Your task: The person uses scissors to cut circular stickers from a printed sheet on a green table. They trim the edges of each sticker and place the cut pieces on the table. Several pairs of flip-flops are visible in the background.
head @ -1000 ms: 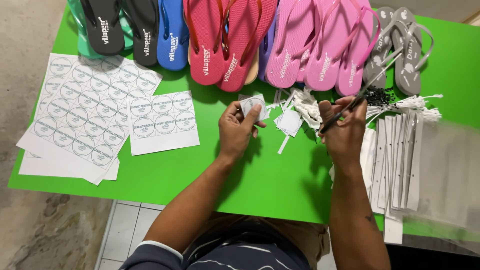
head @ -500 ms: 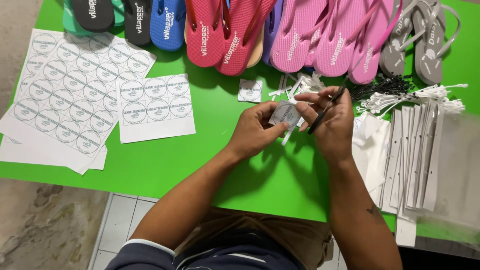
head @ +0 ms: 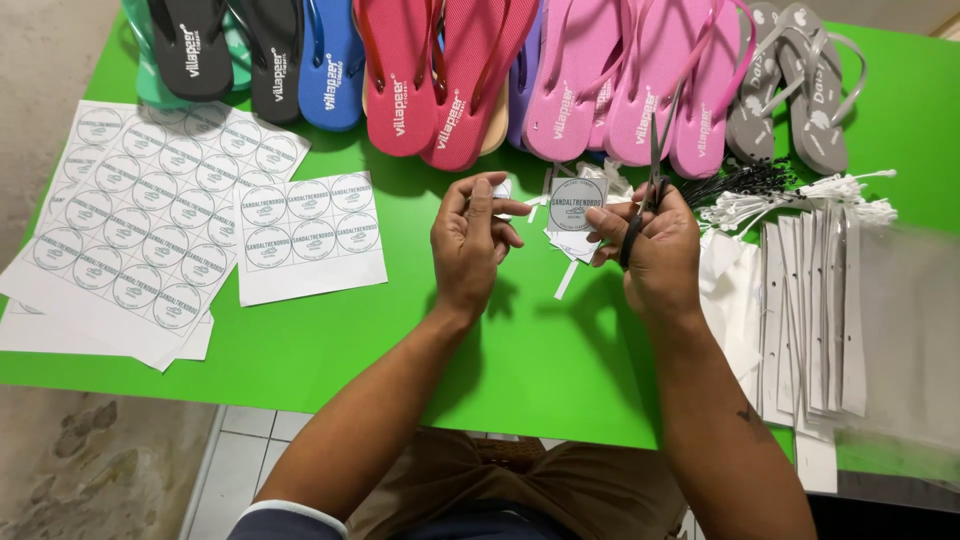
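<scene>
My right hand (head: 655, 250) grips black-handled scissors (head: 650, 170) with the blades pointing up and away. The same hand's thumb and fingers pinch a small square paper label with a round print (head: 577, 203). My left hand (head: 472, 240) hovers just left of the label, apart from it, with its fingers loosely curled. A small white paper scrap (head: 502, 188) shows by its fingertips; I cannot tell whether they touch it. More paper cuttings (head: 572, 248) lie on the green table (head: 400, 340) under the label.
Printed sheets of round labels (head: 130, 220) and a smaller sheet (head: 310, 235) lie at the left. Flip-flops in black, blue, red, pink (head: 600, 80) and grey line the far edge. White tag loops (head: 800, 190), white card strips (head: 810, 310) and clear bags (head: 910, 330) are at the right.
The hands were together on the label half a second ago. Now my left hand has let go and moved left, and my right hand holds the label alone with the scissors.
</scene>
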